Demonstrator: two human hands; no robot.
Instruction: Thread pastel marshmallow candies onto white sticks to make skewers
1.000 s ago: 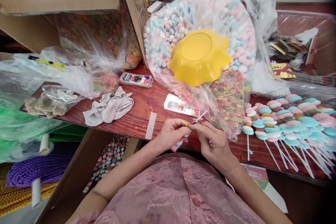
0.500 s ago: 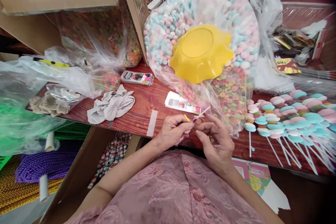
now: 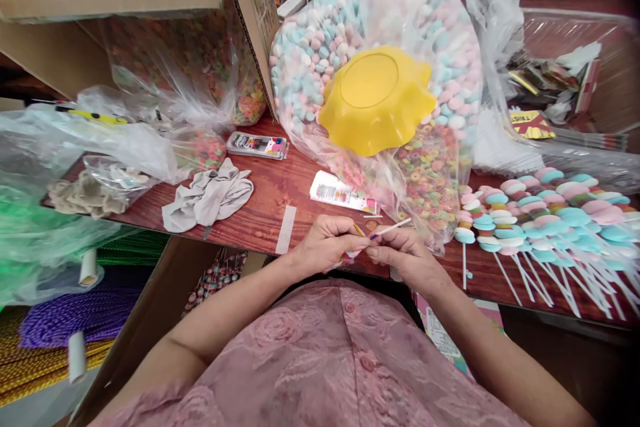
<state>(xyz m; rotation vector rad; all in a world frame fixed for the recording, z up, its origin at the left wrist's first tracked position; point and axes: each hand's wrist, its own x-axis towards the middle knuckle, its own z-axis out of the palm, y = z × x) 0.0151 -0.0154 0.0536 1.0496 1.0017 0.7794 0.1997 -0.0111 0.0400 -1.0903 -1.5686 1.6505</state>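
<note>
My left hand [image 3: 333, 243] is closed around a wrapped candy skewer, mostly hidden under the fingers. Its white stick [image 3: 395, 227] points up and to the right. A thin gold twist tie [image 3: 358, 230] sticks up by the left fingertips, and a purple-blue bit shows near the stick's lower end. My right hand [image 3: 407, 257] has thumb and forefinger pinched together at that spot, apparently on the tie; the fingers cover most of it. Just beyond the hands lie printed white cards [image 3: 343, 193] on the dark red table [image 3: 265, 180].
At right lies a pile of pastel candy skewers [image 3: 565, 213]. A yellow bowl [image 3: 377, 100] rests upside down on a large candy bag [image 3: 300, 47]. Grey cloth [image 3: 207, 197], a card stack [image 3: 257, 145] and a cardboard box [image 3: 257, 20] are at left. Purple cords [image 3: 80, 317] lie below.
My right fingers have come together and pinch beside the left hand; before, they were spread. The white stick has tilted lower to the right. The whole view has shifted slightly.
</note>
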